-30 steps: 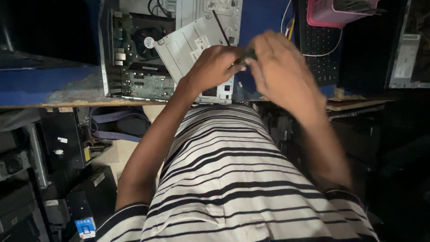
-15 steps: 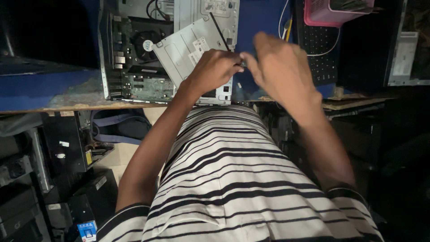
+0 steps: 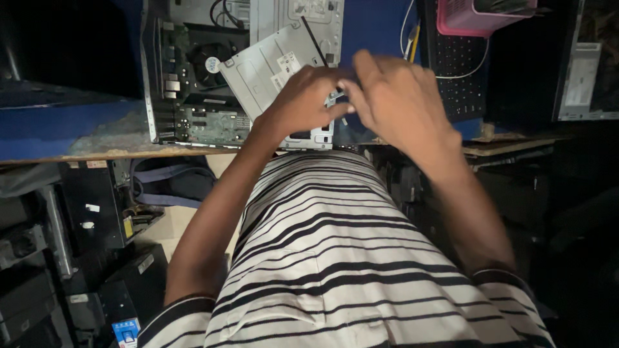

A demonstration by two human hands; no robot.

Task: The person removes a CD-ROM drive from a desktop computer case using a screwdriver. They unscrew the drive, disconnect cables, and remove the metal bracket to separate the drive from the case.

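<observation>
While open desktop case (image 3: 193,96) lies on bench, left hand (image 3: 303,103) steadies tilted optical drive (image 3: 274,67), fingers curled; right hand (image 3: 396,106) pinches small fitting at drive's edge; freeing drive appears underway.

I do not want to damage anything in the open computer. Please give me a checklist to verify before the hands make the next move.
1. Both hands on the part: ok. The left hand and right hand meet at a small metal piece beside the grey drive.
2. Grip on that piece firm: cannot tell, the fingers hide it.
3. Drive seated flat: not ok, it lies tilted across the open computer case.
4. Case steady: ok, it rests on the blue table, near its front edge.
5. Loose white cable kept away: ok, it lies on the keyboard, apart from the hands.
6. Light sufficient: not ok, the scene is dim.
</observation>
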